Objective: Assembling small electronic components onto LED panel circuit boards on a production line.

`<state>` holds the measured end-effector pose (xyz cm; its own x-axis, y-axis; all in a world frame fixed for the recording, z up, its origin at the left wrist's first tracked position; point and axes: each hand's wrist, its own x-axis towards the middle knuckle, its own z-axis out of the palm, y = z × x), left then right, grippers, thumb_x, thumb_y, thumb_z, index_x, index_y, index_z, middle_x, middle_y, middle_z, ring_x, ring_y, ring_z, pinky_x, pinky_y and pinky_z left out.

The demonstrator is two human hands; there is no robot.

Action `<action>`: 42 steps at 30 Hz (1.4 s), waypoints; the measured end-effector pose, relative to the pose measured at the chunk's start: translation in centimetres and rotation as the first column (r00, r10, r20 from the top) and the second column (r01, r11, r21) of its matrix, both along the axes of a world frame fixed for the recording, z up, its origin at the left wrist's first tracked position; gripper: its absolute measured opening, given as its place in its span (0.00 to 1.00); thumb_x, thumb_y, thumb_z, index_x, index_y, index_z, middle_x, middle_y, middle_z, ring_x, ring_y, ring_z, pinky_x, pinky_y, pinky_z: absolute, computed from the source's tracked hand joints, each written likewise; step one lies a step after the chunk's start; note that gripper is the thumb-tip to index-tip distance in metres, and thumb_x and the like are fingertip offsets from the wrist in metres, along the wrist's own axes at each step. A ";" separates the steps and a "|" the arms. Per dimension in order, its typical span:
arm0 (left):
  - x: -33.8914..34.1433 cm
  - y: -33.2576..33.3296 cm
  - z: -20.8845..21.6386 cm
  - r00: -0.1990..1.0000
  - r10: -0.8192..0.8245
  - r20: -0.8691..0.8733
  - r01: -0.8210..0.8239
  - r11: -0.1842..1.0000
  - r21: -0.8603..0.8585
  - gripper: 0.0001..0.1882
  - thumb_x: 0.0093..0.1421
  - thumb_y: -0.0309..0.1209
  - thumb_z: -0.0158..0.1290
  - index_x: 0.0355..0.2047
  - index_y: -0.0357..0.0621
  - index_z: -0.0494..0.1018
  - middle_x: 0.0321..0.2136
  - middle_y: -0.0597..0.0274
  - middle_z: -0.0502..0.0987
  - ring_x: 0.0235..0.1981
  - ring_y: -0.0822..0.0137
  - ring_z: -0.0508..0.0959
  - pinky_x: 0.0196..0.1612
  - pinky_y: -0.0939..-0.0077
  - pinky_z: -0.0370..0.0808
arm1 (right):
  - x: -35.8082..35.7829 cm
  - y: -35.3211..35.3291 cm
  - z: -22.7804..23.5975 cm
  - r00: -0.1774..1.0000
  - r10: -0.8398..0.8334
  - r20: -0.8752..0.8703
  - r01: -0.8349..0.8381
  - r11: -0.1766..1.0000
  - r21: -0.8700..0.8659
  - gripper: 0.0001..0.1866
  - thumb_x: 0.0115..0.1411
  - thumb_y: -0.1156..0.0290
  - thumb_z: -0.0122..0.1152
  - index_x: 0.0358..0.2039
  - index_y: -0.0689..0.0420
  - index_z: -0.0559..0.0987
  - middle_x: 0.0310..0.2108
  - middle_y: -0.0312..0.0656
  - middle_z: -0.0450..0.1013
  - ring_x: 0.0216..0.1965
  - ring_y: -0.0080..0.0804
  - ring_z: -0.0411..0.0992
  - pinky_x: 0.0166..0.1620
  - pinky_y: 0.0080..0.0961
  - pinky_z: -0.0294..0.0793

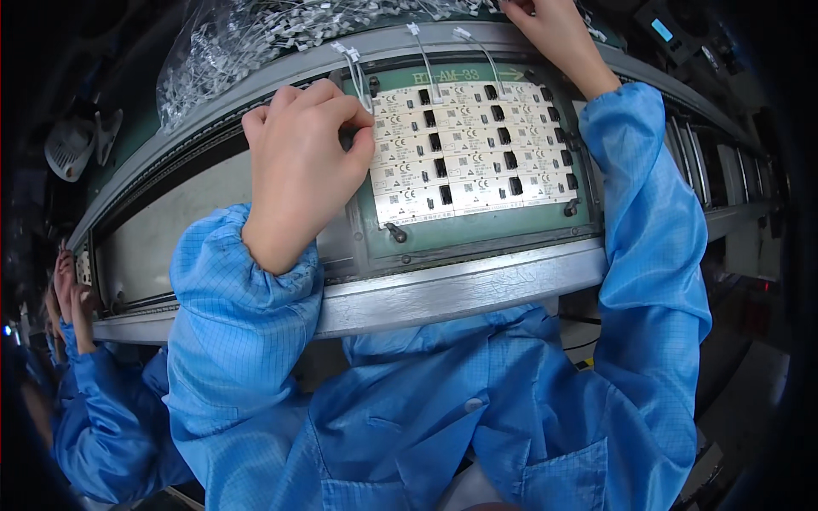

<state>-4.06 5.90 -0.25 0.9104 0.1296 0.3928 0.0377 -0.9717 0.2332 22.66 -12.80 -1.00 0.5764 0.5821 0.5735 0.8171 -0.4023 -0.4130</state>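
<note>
A panel of white circuit boards (477,162) with rows of black parts sits in a green fixture plate (494,232) in front of me. At the panel's upper left corner is my left hand (307,157), thumb and forefinger pinched together; whatever lies between them is hidden. Beside those fingers, thin white wires (359,78) with small connectors rise from the board edge. Two more white wire leads, a middle one (425,60) and a right one (486,53), stand along the top row. My right hand (550,30) reaches over the far rail, its bent fingertips cut off by the picture's upper edge.
Loose white connector leads (281,43) lie heaped beyond the far rail, partly in a clear plastic bag (192,81). A metal rail (460,285) crosses close to my body. Dark pegs (395,232) stick up from the fixture. Another person's hands (77,289) are at the far left.
</note>
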 end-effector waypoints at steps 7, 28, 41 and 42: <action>-0.3 0.2 0.5 0.999 -0.033 -0.018 0.033 0.999 0.019 0.03 0.52 0.30 0.60 0.27 0.48 0.81 0.28 0.70 0.76 0.39 0.60 0.73 0.46 0.60 0.61 | -0.2 -0.9 0.7 0.998 0.040 0.044 -0.041 0.999 0.029 0.07 0.57 0.76 0.58 0.36 0.62 0.74 0.24 0.49 0.76 0.27 0.45 0.77 0.32 0.35 0.73; -2.5 -3.8 0.6 1.000 -0.008 -0.027 0.018 0.922 0.388 0.12 0.53 0.30 0.58 0.38 0.42 0.81 0.44 0.61 0.75 0.52 0.54 0.68 0.53 0.53 0.62 | 1.4 -3.7 3.2 0.989 0.014 -0.147 0.030 0.957 0.290 0.06 0.60 0.74 0.59 0.32 0.64 0.79 0.27 0.45 0.80 0.30 0.28 0.79 0.35 0.25 0.76; 14.9 -5.3 4.9 0.987 -0.150 0.054 0.094 0.822 0.562 0.10 0.57 0.31 0.53 0.38 0.49 0.80 0.36 0.59 0.81 0.41 0.57 0.80 0.45 0.51 0.69 | -2.6 -5.8 1.0 0.879 0.335 -0.338 -0.121 0.843 0.523 0.09 0.65 0.68 0.60 0.41 0.60 0.78 0.38 0.41 0.82 0.43 0.27 0.79 0.50 0.23 0.74; 16.5 -4.1 3.8 0.989 -0.143 0.045 0.092 0.819 0.566 0.10 0.57 0.30 0.52 0.38 0.50 0.80 0.36 0.59 0.81 0.41 0.57 0.81 0.45 0.51 0.69 | -3.5 -5.2 1.4 0.842 0.386 -0.376 -0.153 0.841 0.519 0.10 0.66 0.69 0.59 0.40 0.64 0.76 0.41 0.45 0.82 0.47 0.25 0.77 0.53 0.20 0.73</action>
<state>12.48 1.79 3.53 0.8659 -0.2418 0.4379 -0.0798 -0.9310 -0.3563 19.11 -18.00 0.44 0.6925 0.4942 0.5255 0.5368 0.1336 -0.8331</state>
